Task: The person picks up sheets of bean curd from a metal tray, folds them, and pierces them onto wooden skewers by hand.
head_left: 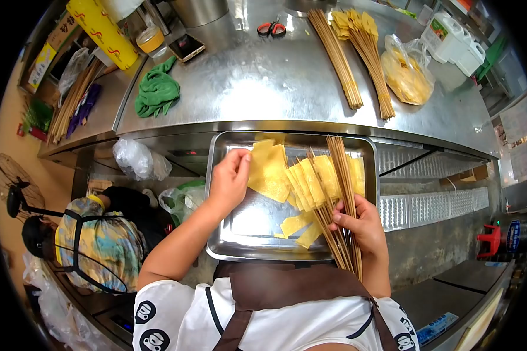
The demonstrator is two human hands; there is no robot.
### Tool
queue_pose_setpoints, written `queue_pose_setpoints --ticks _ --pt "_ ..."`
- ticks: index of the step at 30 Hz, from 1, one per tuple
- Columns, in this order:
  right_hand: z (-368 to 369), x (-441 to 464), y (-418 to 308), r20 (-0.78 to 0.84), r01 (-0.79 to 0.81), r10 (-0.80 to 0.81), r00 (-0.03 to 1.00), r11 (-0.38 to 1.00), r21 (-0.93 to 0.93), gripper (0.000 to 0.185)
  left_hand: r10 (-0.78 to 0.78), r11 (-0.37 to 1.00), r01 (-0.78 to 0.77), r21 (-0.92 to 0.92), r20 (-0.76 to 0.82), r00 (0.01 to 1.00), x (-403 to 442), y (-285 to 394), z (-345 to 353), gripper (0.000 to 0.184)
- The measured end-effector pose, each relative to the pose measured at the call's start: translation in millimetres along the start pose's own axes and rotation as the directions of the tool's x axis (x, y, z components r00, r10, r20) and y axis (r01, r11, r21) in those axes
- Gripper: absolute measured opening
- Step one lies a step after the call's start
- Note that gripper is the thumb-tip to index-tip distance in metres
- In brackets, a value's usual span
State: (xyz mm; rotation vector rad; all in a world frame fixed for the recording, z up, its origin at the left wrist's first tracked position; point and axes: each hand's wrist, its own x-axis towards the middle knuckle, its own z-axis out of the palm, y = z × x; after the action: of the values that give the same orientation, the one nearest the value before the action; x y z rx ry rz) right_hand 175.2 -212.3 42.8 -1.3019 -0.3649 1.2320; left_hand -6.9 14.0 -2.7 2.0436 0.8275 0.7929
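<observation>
Just left of centre in the frame, the left hand [229, 178] is partly closed, its fingers curled and thumb drawn in close to the forefinger at the left edge of the yellow sheets [268, 175]. Whether it has a sheet pinched cannot be told.

Right of centre and lower down, the right hand [364, 227] is closed around a bundle of thin wooden sticks [344, 169], thumb lying across them. The sticks slant up over the metal tray [249, 225], and some carry folded yellow pieces [311, 180].

The tray fills the middle of the frame, with the sheets in its upper part and a few loose yellow pieces [297, 224] lower down, left of the right hand.

Across the top of the frame, the tabletop [228, 76] bears red-handled scissors [271, 29] near top centre, more stick bundles [336, 61] at upper right and a green cloth [158, 89] at upper left.
</observation>
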Motion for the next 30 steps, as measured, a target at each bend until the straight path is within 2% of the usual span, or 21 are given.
queue_pose_setpoints --ticks 1,2,3,5,6,19,25,27,28,30 --pt "0.3 0.1 0.5 -0.005 0.001 -0.001 1.000 1.000 0.007 0.017 -0.242 0.915 0.216 -0.341 -0.035 0.970 4.2 -0.2 2.8 0.014" --pt "0.5 0.1 0.8 -0.010 0.002 -0.002 1.000 1.000 0.013 0.018 -0.353 0.735 0.333 -0.590 0.087 0.932 6.3 1.0 2.0 0.014" --pt "0.6 -0.1 0.8 -0.008 0.006 -0.006 1.000 1.000 0.012 0.018 -0.350 0.736 0.329 -0.592 0.084 0.933 9.3 9.9 1.2 0.014" --pt "0.9 -0.5 0.4 -0.010 0.004 -0.004 1.000 1.000 0.012 0.018 -0.470 0.461 0.461 -0.759 0.232 0.852 15.1 28.0 5.1 0.015" --pt "0.7 -0.4 0.8 -0.008 0.011 -0.011 1.000 1.000 0.011 0.018 -0.413 0.450 0.413 -0.792 0.225 0.882 16.7 28.0 10.7 0.019" --pt "0.6 -2.4 -0.3 0.013 0.004 -0.005 1.000 1.000 0.017 0.019 -0.329 0.464 0.374 -0.803 0.236 0.914 39.1 66.3 55.1 0.016" --pt "-0.5 -1.4 1.6 0.014 0.010 -0.011 1.000 1.000 0.008 0.019 -0.293 0.448 0.306 -0.840 0.185 0.938 32.1 77.1 56.7 0.015" --pt "-0.7 -1.3 2.0 0.011 0.014 -0.014 1.000 1.000 -0.004 0.019 -0.227 0.556 0.212 -0.804 0.099 0.969 26.3 76.9 58.1 0.015" --pt "-0.3 -1.7 1.8 0.011 0.008 -0.008 1.000 1.000 0.013 0.019 -0.229 0.556 0.215 -0.803 0.102 0.968 22.0 76.4 60.9 0.015" --pt "0.8 -2.4 0.8 0.009 -0.001 0.000 1.000 1.000 0.031 0.019 -0.144 0.580 0.127 -0.804 0.052 0.988 12.9 73.6 68.4 0.015"
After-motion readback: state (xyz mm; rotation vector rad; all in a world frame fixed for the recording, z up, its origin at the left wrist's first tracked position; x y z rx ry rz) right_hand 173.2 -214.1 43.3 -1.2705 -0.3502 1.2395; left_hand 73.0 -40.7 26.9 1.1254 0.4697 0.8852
